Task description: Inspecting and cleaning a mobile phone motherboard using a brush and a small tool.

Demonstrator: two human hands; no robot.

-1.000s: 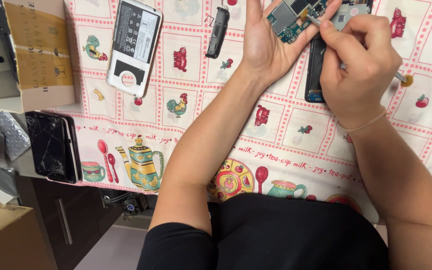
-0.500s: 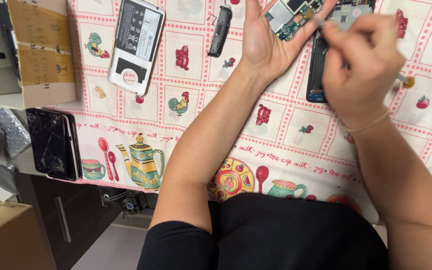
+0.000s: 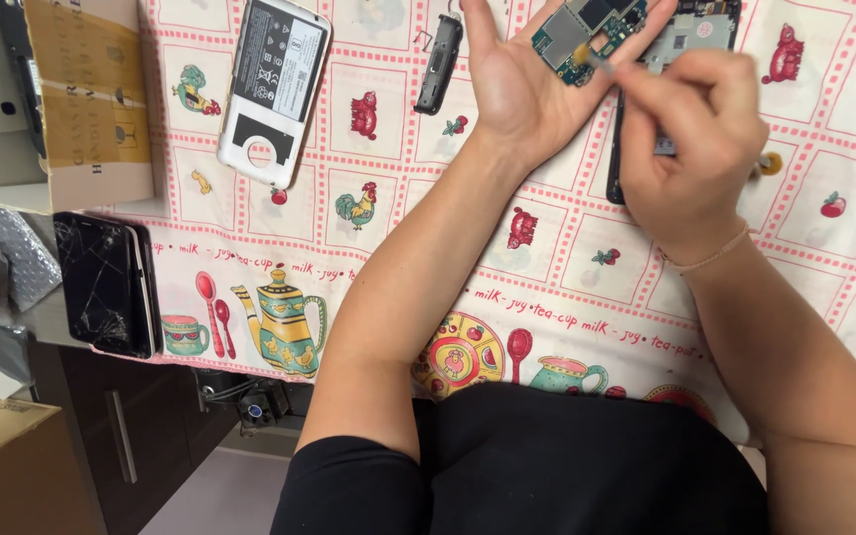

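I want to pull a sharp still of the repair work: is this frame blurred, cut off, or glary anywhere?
Head view: light is even and soft, with no harsh glare; the right hand looks slightly motion-smeared at the fingers; the circuit board on the left hand is cut off by the top edge; the patterned tablecloth is sharp.

Right hand (image 3: 691, 149) shifted lower, tool tip now on circuit board (image 3: 587, 28)
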